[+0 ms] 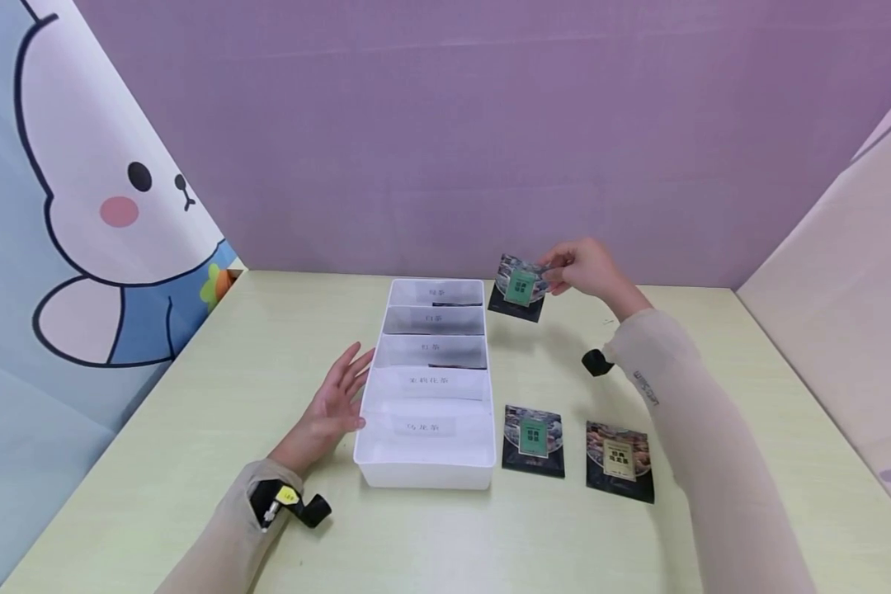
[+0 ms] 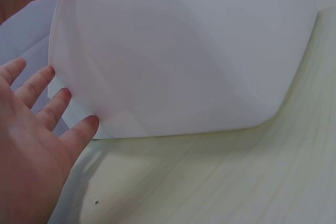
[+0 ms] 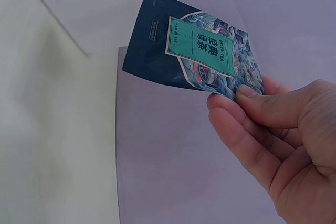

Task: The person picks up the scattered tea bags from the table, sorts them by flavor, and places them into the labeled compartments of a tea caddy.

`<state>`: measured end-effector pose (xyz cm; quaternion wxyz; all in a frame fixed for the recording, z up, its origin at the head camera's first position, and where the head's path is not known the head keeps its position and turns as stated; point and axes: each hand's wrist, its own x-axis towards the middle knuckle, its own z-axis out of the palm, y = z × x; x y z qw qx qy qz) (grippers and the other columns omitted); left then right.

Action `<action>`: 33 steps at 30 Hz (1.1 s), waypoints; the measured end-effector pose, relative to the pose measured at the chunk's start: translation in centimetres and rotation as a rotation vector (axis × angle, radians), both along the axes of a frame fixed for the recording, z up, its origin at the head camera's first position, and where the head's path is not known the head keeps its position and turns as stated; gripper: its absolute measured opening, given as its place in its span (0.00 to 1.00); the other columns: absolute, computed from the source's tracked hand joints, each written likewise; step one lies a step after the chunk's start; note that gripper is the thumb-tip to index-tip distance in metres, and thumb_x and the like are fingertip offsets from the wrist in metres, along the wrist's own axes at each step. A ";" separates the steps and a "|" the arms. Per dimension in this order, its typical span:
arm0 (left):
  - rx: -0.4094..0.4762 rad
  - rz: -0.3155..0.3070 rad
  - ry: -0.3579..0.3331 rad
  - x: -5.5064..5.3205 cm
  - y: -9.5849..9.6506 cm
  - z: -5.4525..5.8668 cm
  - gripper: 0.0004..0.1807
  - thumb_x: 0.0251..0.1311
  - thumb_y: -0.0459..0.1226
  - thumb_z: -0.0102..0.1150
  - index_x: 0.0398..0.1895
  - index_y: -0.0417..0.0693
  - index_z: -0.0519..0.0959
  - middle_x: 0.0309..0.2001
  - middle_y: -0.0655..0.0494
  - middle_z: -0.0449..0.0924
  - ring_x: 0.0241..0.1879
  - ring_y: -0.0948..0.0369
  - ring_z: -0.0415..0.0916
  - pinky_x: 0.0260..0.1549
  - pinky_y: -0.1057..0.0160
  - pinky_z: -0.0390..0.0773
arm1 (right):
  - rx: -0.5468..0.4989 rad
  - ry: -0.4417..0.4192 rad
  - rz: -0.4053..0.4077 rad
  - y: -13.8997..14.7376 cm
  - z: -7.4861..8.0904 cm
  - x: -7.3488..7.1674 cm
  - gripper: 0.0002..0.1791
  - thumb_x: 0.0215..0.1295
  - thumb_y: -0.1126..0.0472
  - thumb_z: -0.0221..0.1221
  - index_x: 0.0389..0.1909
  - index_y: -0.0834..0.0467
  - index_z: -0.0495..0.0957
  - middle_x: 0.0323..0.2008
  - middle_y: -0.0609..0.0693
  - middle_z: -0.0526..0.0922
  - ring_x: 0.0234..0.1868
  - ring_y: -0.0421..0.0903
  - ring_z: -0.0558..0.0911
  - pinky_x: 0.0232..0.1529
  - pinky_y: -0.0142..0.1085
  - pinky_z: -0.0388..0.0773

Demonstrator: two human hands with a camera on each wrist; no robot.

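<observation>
Pinched between the thumb and fingers of my right hand [image 1: 582, 268] is a green tea sachet [image 3: 184, 45], dark with a green label, held by one edge. In the head view it hangs above the table just right of the far end of a white divided box [image 1: 425, 474]. The box has several compartments in a row, each with a paper label in Chinese characters. My left hand [image 1: 332, 408] lies along the box's left side, fingers spread and fairly straight, thumb at the rim. Dark sachet edges show in some of the far compartments; the two nearest show only white walls.
Two more sachets lie on the table right of the box: one with a green label [image 1: 533, 441] and one with a beige label [image 1: 619, 462]. A purple cloth [image 1: 431, 148] hangs behind the table [image 1: 297, 322]. At the left is a cartoon-print cloth [image 1: 82, 190].
</observation>
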<state>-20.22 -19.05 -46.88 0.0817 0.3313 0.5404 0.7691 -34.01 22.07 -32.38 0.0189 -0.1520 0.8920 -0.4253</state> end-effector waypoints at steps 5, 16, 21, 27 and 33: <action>0.006 -0.009 0.007 0.0 0.1 0.1 0.57 0.55 0.24 0.62 0.79 0.43 0.34 0.79 0.43 0.39 0.73 0.57 0.50 0.66 0.63 0.63 | -0.005 0.010 -0.005 -1.0 0.8 -0.2 0.14 0.65 0.76 0.58 0.51 0.69 0.82 0.34 0.63 0.84 0.28 0.49 0.86 0.31 0.37 0.85; -0.014 0.007 0.007 0.0 0.0 0.2 0.57 0.54 0.22 0.60 0.80 0.44 0.34 0.79 0.43 0.37 0.73 0.58 0.50 0.67 0.63 0.62 | -0.052 0.037 0.047 -4.9 2.7 0.0 0.14 0.63 0.75 0.60 0.49 0.68 0.83 0.34 0.62 0.85 0.27 0.49 0.86 0.34 0.41 0.85; -0.007 0.000 0.005 0.1 0.0 0.1 0.56 0.55 0.22 0.60 0.80 0.45 0.35 0.79 0.42 0.37 0.73 0.57 0.50 0.66 0.63 0.63 | -0.077 0.043 0.070 -6.6 2.8 -0.2 0.13 0.63 0.75 0.60 0.48 0.69 0.83 0.35 0.63 0.85 0.25 0.46 0.85 0.33 0.39 0.85; -0.011 -0.001 -0.003 0.2 0.1 0.1 0.57 0.55 0.22 0.60 0.79 0.42 0.32 0.79 0.40 0.34 0.73 0.57 0.49 0.66 0.62 0.63 | -0.088 0.029 0.080 -8.2 2.3 -0.9 0.13 0.63 0.76 0.58 0.47 0.69 0.83 0.36 0.63 0.85 0.26 0.46 0.84 0.33 0.38 0.85; -0.013 -0.003 -0.001 0.1 0.1 0.3 0.57 0.55 0.23 0.60 0.79 0.43 0.33 0.79 0.38 0.32 0.74 0.57 0.49 0.66 0.63 0.63 | -0.055 0.049 0.089 -9.9 2.0 -1.2 0.11 0.63 0.75 0.58 0.44 0.67 0.84 0.36 0.60 0.85 0.28 0.47 0.84 0.32 0.36 0.84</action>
